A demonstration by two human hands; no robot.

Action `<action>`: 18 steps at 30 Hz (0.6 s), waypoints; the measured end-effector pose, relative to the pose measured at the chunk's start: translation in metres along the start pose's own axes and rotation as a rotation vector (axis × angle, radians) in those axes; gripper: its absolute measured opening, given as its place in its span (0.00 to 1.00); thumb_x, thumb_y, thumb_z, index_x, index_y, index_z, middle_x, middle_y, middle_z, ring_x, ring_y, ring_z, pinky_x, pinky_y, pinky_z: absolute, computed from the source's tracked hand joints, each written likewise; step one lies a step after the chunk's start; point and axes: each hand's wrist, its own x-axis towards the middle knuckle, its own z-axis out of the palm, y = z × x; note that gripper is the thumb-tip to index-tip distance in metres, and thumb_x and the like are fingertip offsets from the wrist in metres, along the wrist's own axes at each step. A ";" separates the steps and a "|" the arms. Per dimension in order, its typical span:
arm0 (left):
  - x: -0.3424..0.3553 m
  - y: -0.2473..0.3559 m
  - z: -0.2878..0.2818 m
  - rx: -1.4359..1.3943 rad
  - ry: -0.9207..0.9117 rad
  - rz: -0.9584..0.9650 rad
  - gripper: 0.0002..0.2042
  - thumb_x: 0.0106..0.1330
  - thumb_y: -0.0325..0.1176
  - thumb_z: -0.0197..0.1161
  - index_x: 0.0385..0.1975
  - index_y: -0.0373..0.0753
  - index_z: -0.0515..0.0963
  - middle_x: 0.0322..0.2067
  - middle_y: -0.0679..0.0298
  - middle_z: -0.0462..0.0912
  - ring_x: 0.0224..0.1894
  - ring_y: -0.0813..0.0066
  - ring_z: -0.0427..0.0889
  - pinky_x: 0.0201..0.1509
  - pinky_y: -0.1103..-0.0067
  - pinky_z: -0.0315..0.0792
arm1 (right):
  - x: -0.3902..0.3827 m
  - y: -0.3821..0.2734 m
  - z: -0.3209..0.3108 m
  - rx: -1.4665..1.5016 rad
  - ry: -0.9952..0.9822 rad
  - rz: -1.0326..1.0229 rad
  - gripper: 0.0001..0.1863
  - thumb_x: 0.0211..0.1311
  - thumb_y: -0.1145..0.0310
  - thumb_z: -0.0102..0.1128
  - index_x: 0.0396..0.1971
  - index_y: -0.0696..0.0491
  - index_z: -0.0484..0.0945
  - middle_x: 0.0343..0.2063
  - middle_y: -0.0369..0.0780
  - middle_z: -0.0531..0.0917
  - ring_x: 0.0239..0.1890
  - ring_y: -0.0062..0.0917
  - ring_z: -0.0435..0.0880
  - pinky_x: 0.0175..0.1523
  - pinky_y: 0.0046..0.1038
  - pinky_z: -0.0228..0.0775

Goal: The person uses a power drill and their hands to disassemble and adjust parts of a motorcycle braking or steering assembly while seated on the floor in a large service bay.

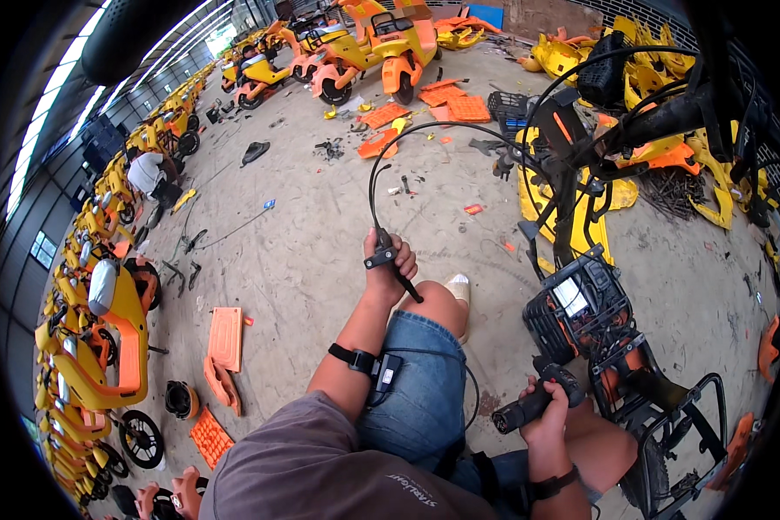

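Note:
My left hand [390, 264] is closed around a black brake lever [407, 286], held above my knee. From the lever a black cable [433, 126] arcs up and over to the handlebar area of a stripped scooter [598, 303] on my right. My right hand [546, 416] grips a black cordless drill [524, 409] low beside the scooter's frame; its fingers wrap round the handle. The drill's tip is hard to make out against the dark frame parts. Bare tubing, wiring and a black basket-like box show on the scooter.
Yellow body panels [572, 61] are heaped at the far right. Orange panels [225, 340] and small loose parts lie on the concrete floor. Yellow scooters [117, 347] line the left side, and more stand at the back. A person [152, 173] crouches at the far left.

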 end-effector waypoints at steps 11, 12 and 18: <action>-0.013 -0.006 0.011 0.089 -0.040 0.109 0.27 0.69 0.65 0.43 0.26 0.44 0.67 0.14 0.69 0.59 0.14 0.77 0.59 0.18 0.79 0.56 | -0.006 0.002 0.008 0.005 0.041 -0.013 0.13 0.55 0.72 0.56 0.41 0.47 0.69 0.37 0.44 0.80 0.32 0.28 0.79 0.42 0.31 0.76; -0.012 -0.006 0.010 0.092 -0.042 0.109 0.28 0.69 0.65 0.43 0.26 0.44 0.67 0.14 0.69 0.59 0.14 0.77 0.59 0.18 0.79 0.56 | -0.005 0.002 0.007 0.004 0.044 -0.011 0.14 0.55 0.72 0.56 0.41 0.47 0.69 0.37 0.44 0.81 0.32 0.28 0.79 0.42 0.31 0.76; -0.009 -0.006 0.009 0.098 -0.038 0.100 0.28 0.68 0.66 0.43 0.26 0.44 0.67 0.14 0.69 0.60 0.14 0.76 0.60 0.18 0.78 0.57 | -0.001 0.002 0.004 -0.008 0.048 0.005 0.14 0.54 0.71 0.56 0.42 0.47 0.69 0.37 0.43 0.81 0.32 0.27 0.79 0.43 0.31 0.76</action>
